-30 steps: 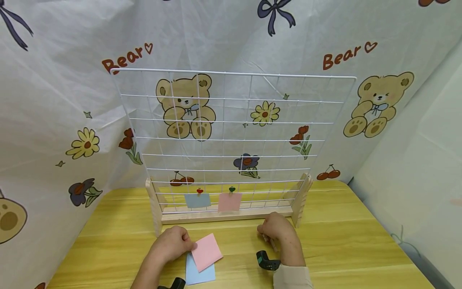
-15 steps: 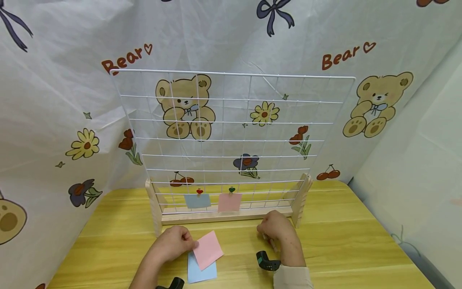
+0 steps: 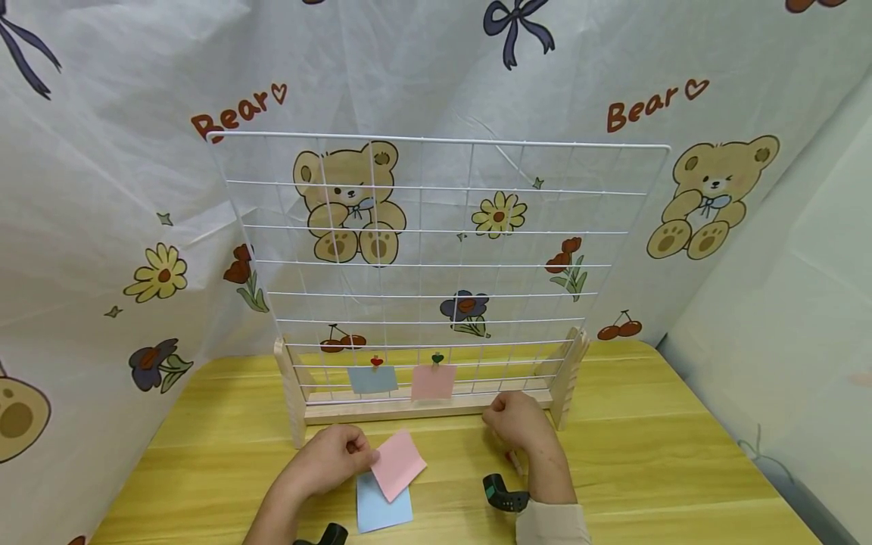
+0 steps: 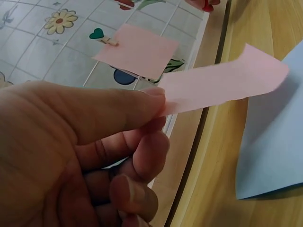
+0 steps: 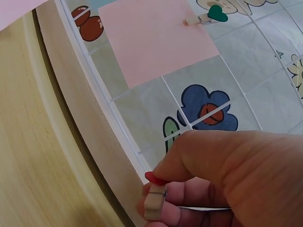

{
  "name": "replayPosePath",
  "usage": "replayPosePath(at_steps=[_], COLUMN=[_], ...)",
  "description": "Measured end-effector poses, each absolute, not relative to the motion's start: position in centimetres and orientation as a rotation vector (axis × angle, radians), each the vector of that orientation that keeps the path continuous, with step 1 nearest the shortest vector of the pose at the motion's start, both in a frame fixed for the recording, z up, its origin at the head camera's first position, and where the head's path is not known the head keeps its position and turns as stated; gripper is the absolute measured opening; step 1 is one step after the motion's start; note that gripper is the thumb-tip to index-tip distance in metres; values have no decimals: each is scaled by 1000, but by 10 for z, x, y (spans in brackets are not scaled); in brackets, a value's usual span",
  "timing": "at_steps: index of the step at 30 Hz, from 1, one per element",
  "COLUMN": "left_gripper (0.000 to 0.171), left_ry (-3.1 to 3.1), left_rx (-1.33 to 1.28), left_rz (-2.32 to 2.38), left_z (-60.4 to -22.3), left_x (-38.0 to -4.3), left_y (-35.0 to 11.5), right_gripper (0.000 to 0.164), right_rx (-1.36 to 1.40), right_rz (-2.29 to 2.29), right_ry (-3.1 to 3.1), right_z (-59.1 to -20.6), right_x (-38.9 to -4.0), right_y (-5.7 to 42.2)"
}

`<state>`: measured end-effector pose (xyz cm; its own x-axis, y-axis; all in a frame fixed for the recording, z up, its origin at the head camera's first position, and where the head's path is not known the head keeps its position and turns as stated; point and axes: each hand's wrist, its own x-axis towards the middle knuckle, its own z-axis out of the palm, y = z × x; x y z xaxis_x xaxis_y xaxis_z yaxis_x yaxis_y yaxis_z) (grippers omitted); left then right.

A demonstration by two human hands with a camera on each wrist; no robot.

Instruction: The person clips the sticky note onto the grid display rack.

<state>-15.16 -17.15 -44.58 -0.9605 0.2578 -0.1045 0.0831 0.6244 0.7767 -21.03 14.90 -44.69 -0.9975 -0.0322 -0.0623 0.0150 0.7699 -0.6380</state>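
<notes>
My left hand [image 3: 334,458] pinches a pink paper note [image 3: 400,464] by one edge between thumb and fingers. The far end of this note curls up in the left wrist view. A light-blue note [image 3: 384,509] lies on the table, partly hidden beneath the pink one. Near the rack's right foot, my right hand [image 3: 521,420] pinches a small wooden clothespin [image 5: 155,204] with a red top by its head end. Another small clothespin [image 3: 515,462] lies on the table beside the right wrist.
A white wire grid rack [image 3: 422,294] on a wooden base [image 3: 422,409] stands at the back. Low on it hang a blue note [image 3: 372,381] under a red-heart clothespin [image 3: 376,361] and a pink note [image 3: 434,382] under a green-heart one. A bear-print cloth [image 3: 436,91] hangs behind.
The left hand has shifted slightly right with the pink note, and the blue note below has slid slightly right and away. The right hand has moved forward, baring more of the table around the lying clothespin.
</notes>
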Motion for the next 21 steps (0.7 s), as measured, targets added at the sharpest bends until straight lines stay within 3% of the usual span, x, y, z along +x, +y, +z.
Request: replayPosePath(at_steps=[21], left_gripper=[12], left_ry=[2627], left_rx=[336], left_rz=[1407], left_z=[-440], left_x=[-154], left_y=[-159], right_gripper=[6], right_rx=[-29], right_rz=[-1145], right_ry=[2909], right_z=[-434], right_x=[-207], right_y=[152])
